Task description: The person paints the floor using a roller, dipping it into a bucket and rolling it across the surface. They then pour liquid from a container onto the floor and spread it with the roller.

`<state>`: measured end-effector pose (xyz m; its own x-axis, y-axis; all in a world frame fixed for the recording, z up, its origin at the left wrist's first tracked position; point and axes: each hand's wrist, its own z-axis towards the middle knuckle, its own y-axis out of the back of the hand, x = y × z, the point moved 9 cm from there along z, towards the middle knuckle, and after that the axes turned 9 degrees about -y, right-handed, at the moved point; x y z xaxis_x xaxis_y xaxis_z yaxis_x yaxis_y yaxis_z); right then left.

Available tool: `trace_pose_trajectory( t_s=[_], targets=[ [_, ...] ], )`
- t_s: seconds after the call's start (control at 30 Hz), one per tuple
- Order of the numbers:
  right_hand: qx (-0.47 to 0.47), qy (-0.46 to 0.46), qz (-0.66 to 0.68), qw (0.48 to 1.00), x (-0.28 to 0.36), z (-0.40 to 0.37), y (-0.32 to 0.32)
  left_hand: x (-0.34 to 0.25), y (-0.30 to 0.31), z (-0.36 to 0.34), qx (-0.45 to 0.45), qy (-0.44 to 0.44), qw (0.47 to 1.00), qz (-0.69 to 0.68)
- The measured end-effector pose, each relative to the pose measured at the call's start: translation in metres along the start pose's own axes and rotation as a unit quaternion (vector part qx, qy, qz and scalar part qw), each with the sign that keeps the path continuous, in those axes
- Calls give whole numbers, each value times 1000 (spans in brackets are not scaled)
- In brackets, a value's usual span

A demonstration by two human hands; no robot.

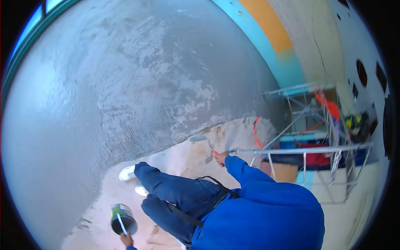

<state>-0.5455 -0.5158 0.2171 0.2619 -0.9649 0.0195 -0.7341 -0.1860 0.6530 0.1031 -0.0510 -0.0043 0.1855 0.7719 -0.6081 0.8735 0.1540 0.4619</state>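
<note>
My right hand (221,158) is closed around the red handle of a paint roller (199,138), and its grey-coated sleeve overlaps the lower edge of the grey surface. Low in the view, my left hand (126,239) grips a white bar or handle that crosses the mouth of a dark bucket (121,212) with a green-yellow label. The bucket is tilted, its dark opening toward me. A large grey surface (137,75), glossy and wet-looking in places with paler streaks, spreads ahead of me. My white shoes (127,173) stand close to its edge.
A metal scaffold frame (308,150) stands at my right, with an orange cord (257,133) and orange cloth (329,106) on or near it. The pale floor (179,160) has stains. A turquoise and orange painted band (266,25) borders the grey, and a green window frame (31,35) is at upper left.
</note>
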Motion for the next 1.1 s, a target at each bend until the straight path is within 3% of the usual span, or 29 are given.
trace_pose_trajectory(
  t_s=[0.1, 0.2, 0.3, 0.33, 0.37, 0.4, 0.43, 0.47, 0.53, 0.57, 0.6, 0.67, 0.7, 0.73, 0.77, 0.8, 0.83, 0.9, 0.93, 1.03, 1.1],
  targets=[
    [141, -52, 195, 969, -76, 3, 8, -30, 19, -35, 11, 77, 993, -87],
    [216, -89, 323, 917, -128, 15, 20, -74, 46, -62, -9, 104, 989, -102],
    [223, 173, 248, 927, -127, 63, 57, -98, 69, -93, 15, 158, 977, -144],
    [291, 58, 402, 866, -144, 101, 63, -127, 85, -89, 84, -100, 987, 92],
    [350, -57, 533, 768, -135, 124, 66, -168, 78, -102, 140, -340, 873, 321],
    [247, 31, 363, 898, -104, 107, 100, -176, 91, -87, 123, -252, 929, 239],
    [118, 116, 174, 971, -71, 89, 141, -172, 99, -84, 110, -160, 970, 149],
    [139, 205, 81, 965, -35, 83, 165, -163, 101, -92, 99, -64, 992, 54],
    [132, 263, 21, 956, 19, 80, 213, -144, 96, -116, 84, 131, 977, -145],
    [120, 242, 50, 962, 49, 84, 237, -139, 93, -131, 61, 227, 942, -238],
    [107, 222, 79, 966, 79, 79, 262, -161, 68, -129, 53, 255, 928, -267],
    [40, 275, 94, 956, 147, 57, 319, -207, 17, -110, 50, 239, 932, -268],
    [54, 286, 345, 892, 181, 82, 341, -239, -11, -101, 56, 219, 939, -260],
    [28, 334, 250, 908, 207, 41, 370, -264, -34, -96, 58, 200, 946, -250],
    [55, 296, 396, 868, 223, 15, 391, -288, -52, -94, 59, 185, 950, -244],
    [42, 335, 301, 892, 240, -35, 416, -308, -68, -93, 59, 175, 953, -239],
    [62, 383, 269, 882, 287, -5, 433, -326, -81, -96, 59, 168, 955, -236],
    [155, 356, 418, 821, 336, 1, 463, -361, -103, -99, 55, 160, 958, -230],
    [224, 257, 580, 740, 336, -31, 473, -376, -119, -100, 53, 160, 958, -233],
    [186, 285, 544, 767, 379, -47, 516, -412, -147, -106, 46, 159, 959, -231],
    [173, 309, 553, 755, 388, -37, 507, -425, -155, -113, 39, 161, 961, -221]
  ],
)
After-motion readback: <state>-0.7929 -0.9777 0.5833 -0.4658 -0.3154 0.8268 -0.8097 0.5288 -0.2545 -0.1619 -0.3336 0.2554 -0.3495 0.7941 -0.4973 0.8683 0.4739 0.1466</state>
